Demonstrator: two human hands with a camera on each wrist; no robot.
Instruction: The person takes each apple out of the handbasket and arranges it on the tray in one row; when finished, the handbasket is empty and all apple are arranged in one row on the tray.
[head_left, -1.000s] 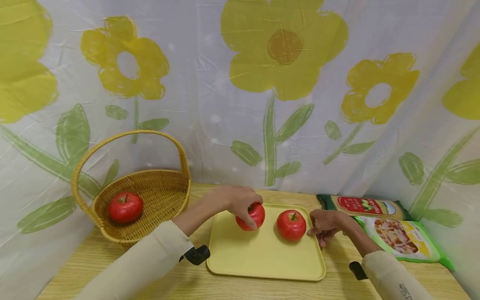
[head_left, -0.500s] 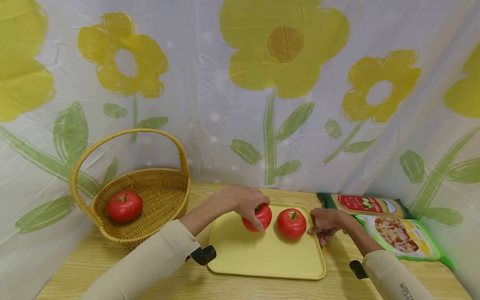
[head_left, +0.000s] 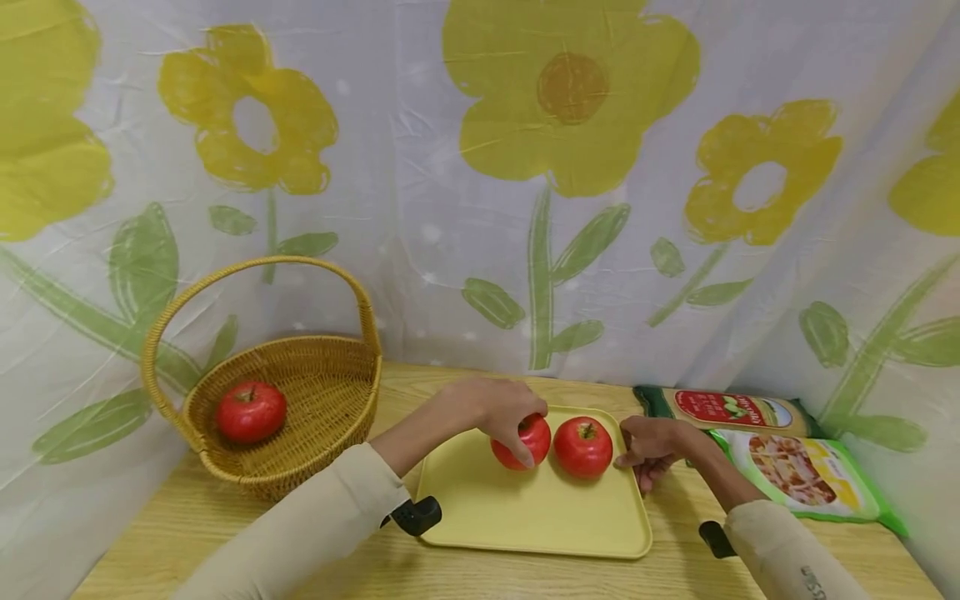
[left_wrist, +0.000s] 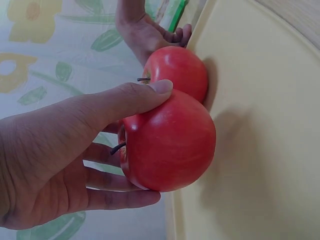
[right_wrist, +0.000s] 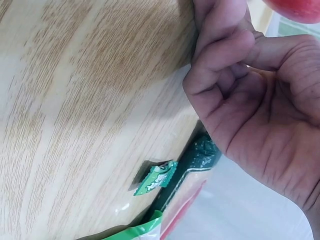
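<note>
My left hand [head_left: 491, 408] grips a red apple [head_left: 531, 440] from above, over the back part of a yellow tray [head_left: 532, 521]. In the left wrist view the thumb lies across this apple [left_wrist: 172, 145] and the fingers curve round its stem side; a shadow falls on the tray beside it. A second red apple [head_left: 583, 450] rests on the tray just to the right, close to the held one. At the tray's right rim, my right hand [head_left: 651, 446] pinches the edge, thumb near the rim and the other fingers curled outside it.
A wicker basket [head_left: 315, 358] with a tall handle stands at the left, a red apple [head_left: 251, 412] inside. Right of the tray lie a dark green package [head_left: 735, 412] and a green-and-white bag [head_left: 802, 475]. A small green wrapper [right_wrist: 156, 177] lies nearby. A flowered curtain [head_left: 420, 250] hangs behind.
My left hand has moved a little to the right with its apple, closing the gap to the second apple. The right hand has stayed at the tray's rim.
</note>
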